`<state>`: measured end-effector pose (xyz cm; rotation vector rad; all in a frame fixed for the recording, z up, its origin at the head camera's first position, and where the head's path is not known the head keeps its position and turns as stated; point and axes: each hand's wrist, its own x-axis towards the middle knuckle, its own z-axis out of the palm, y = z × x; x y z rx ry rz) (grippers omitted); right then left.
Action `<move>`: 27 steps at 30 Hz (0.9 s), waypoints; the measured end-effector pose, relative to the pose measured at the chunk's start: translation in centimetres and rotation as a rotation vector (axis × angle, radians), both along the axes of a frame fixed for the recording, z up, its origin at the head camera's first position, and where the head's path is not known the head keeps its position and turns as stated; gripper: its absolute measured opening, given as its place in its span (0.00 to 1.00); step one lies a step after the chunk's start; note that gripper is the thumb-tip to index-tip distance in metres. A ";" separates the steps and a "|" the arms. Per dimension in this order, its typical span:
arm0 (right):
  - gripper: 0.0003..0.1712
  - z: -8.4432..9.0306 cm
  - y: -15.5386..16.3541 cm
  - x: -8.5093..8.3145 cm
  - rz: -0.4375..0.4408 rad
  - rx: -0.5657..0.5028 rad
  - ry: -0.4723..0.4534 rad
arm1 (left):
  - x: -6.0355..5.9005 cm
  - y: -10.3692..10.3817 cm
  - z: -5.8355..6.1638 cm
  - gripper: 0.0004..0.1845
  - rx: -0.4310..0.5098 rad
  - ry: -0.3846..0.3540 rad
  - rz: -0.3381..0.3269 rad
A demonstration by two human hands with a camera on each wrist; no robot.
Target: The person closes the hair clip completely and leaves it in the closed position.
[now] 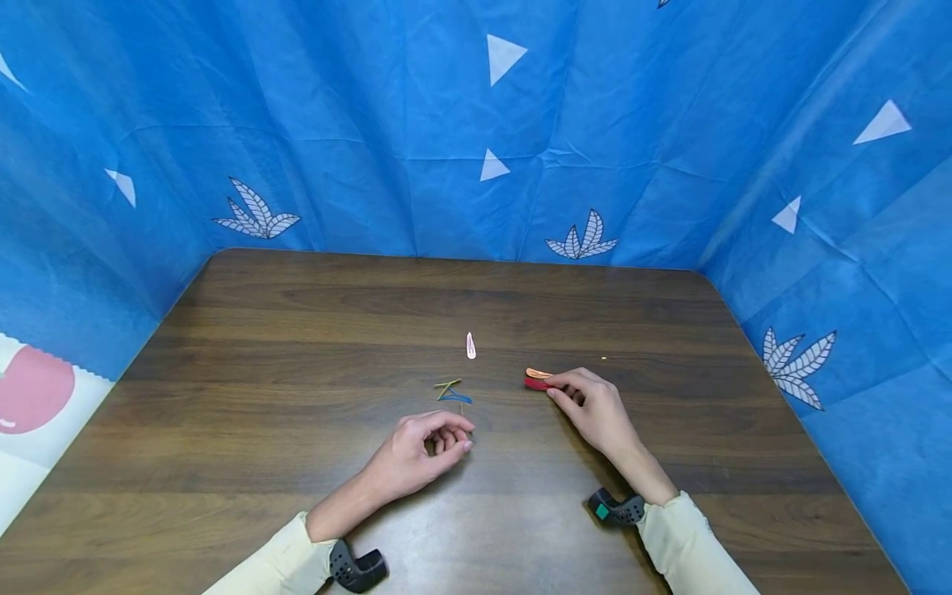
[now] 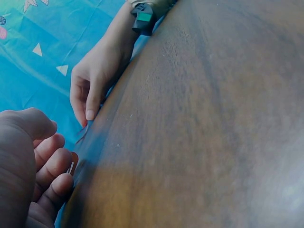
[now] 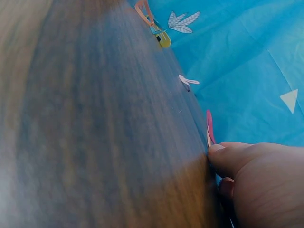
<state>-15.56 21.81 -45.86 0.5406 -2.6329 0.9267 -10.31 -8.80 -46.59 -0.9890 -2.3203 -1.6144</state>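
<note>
While the wooden table (image 1: 297,347) fills my view, my left hand (image 1: 424,450) rests loosely curled, holding nothing, near the yellow and blue clips (image 1: 451,391); my right hand (image 1: 591,405) pinches the red and orange clips (image 1: 535,378), a white clip (image 1: 470,345) lying beyond.

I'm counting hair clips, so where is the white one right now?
In the head view the white hair clip lies alone mid-table, just beyond the yellow and blue clips, left of the right hand.
</note>
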 end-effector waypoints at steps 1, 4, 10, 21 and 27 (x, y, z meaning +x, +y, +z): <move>0.09 0.0 0.0 0.0 -0.002 0.000 -0.006 | 0.0 0.0 0.0 0.08 -0.001 0.000 0.000; 0.09 0.0 -0.1 0.0 -0.005 -0.001 -0.011 | 0.0 -0.1 0.0 0.08 -0.004 -0.006 0.001; 0.10 0.1 -0.1 0.0 -0.006 0.001 -0.004 | 0.0 -0.1 0.0 0.08 -0.003 0.003 -0.005; 0.10 0.2 -0.2 0.0 -0.012 0.006 -0.015 | 0.0 -0.2 0.1 0.08 -0.001 0.012 -0.008; 0.09 0.2 -0.1 0.1 -0.013 -0.002 -0.019 | 0.0 -0.2 0.1 0.08 -0.007 0.001 -0.005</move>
